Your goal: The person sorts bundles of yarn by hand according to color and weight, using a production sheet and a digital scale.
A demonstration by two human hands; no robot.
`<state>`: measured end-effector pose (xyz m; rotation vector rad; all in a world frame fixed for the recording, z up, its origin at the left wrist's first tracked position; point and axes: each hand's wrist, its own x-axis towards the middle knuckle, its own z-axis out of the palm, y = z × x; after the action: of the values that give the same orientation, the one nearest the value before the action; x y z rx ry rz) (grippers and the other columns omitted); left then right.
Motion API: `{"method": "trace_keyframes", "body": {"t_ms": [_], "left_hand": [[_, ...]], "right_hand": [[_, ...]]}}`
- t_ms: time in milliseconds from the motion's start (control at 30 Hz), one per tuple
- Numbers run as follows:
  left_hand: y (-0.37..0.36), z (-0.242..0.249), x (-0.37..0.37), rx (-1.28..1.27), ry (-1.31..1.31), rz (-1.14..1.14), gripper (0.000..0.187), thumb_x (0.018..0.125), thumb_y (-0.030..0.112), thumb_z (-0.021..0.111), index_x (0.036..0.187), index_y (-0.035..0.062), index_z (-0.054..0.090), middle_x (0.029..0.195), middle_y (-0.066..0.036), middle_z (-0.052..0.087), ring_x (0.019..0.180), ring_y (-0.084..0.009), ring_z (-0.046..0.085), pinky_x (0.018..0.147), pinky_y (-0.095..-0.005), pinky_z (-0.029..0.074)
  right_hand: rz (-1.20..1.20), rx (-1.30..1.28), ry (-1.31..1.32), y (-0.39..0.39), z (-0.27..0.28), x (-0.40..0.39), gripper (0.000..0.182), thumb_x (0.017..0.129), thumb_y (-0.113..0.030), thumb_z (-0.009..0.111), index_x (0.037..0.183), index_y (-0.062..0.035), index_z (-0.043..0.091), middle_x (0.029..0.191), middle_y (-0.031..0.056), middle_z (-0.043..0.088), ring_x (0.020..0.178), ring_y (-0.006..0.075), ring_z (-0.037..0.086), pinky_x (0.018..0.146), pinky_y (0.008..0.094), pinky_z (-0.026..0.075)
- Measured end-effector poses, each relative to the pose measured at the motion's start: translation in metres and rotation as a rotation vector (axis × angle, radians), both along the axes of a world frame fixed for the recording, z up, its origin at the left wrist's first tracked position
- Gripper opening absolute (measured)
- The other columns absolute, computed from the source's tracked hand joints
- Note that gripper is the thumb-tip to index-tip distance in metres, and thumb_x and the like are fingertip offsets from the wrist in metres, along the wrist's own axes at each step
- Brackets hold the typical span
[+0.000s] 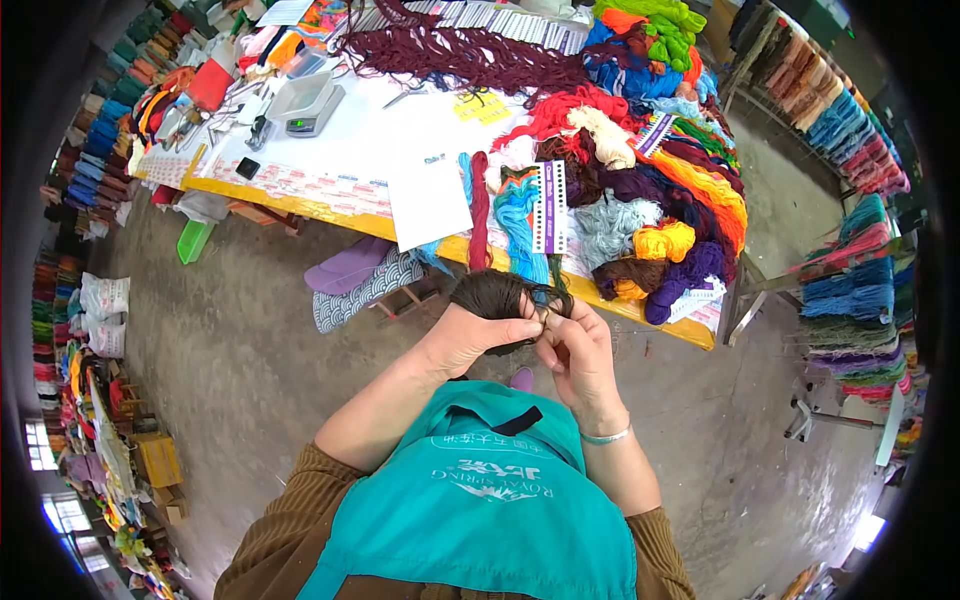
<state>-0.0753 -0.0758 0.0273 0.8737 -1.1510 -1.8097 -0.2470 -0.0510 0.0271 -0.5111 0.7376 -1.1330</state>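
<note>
A dark, nearly black skein of thread (488, 297) is bunched up in front of my apron, just off the table's near edge. My left hand (462, 336) is wrapped round it from the left, thumb stretched toward the middle. On the other side my right hand (580, 360) pinches loose strands at the skein's right end, its fingertips meeting the left thumb. Exactly which strands lie between the fingertips is hidden. Beyond the hands, a card with punched holes (549, 208) lies on the table beside a blue skein (516, 222) and a dark red skein (480, 205).
The long table (330, 205) carries a white paper sheet (428, 205), a scale with a plastic tray (312, 105) and heaps of coloured yarn (640, 180). A stool with a patterned cushion (365, 290) stands under its edge. Racks of hanging skeins (850, 300) line the right side.
</note>
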Motion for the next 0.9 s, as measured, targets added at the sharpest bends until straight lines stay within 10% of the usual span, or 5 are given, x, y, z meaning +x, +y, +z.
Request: {"method": "trace_keyframes", "body": {"t_ms": [233,333,467,633,900], "left_hand": [[-0.001,-0.008,0.008,0.326,0.482,0.046,0.018,0.089,0.014,0.063,0.1,-0.001,0.063,0.081,-0.005,0.062,0.087,-0.0185,0.062,0.081,-0.031,0.05],[-0.001,-0.012,0.011,0.359,0.623,0.035,0.036,0.091,0.019,0.06,0.121,-0.002,0.058,0.098,-0.011,0.066,0.115,-0.0271,0.057,0.107,-0.0393,0.038],[0.002,-0.004,0.002,0.359,0.655,-0.006,0.047,0.094,0.023,0.056,0.131,-0.0052,0.05,0.134,-0.016,0.055,0.125,-0.0239,0.052,0.11,-0.037,0.036],[0.004,0.008,-0.008,0.329,0.633,-0.008,0.048,0.096,0.025,0.054,0.132,-0.006,0.05,0.13,-0.014,0.058,0.122,-0.0229,0.053,0.108,-0.038,0.038],[0.007,0.003,-0.005,0.288,0.457,-0.022,0.048,0.097,0.027,0.053,0.131,-0.0074,0.05,0.126,-0.013,0.059,0.114,-0.0202,0.058,0.102,-0.0355,0.044]], "right_hand": [[0.438,0.149,-0.476,-0.001,-0.009,-0.031,0.012,0.095,-0.012,0.057,0.097,-0.0006,0.059,0.065,-0.0039,0.04,0.046,0.0024,0.031,0.039,0.0169,0.022],[0.278,0.169,-0.911,-0.001,-0.022,-0.029,0.015,0.098,-0.014,0.055,0.105,-0.0018,0.059,0.072,-0.0003,0.042,0.046,0.005,0.034,0.038,0.0173,0.026],[0.046,0.025,-0.536,-0.008,-0.015,-0.02,0.016,0.095,-0.01,0.056,0.11,-0.0042,0.062,0.069,-0.0022,0.047,0.047,0.0042,0.036,0.041,0.0179,0.027],[-0.041,-0.099,0.159,-0.007,0.007,0.003,0.026,0.087,0.003,0.064,0.113,-0.0004,0.064,0.076,-0.0071,0.054,0.058,-0.0007,0.041,0.052,0.015,0.032],[-0.017,-0.172,0.408,-0.002,-0.003,0.007,0.014,0.082,0.003,0.069,0.096,0.0031,0.068,0.08,-0.0044,0.061,0.073,0.002,0.052,0.069,0.0173,0.044]]}}
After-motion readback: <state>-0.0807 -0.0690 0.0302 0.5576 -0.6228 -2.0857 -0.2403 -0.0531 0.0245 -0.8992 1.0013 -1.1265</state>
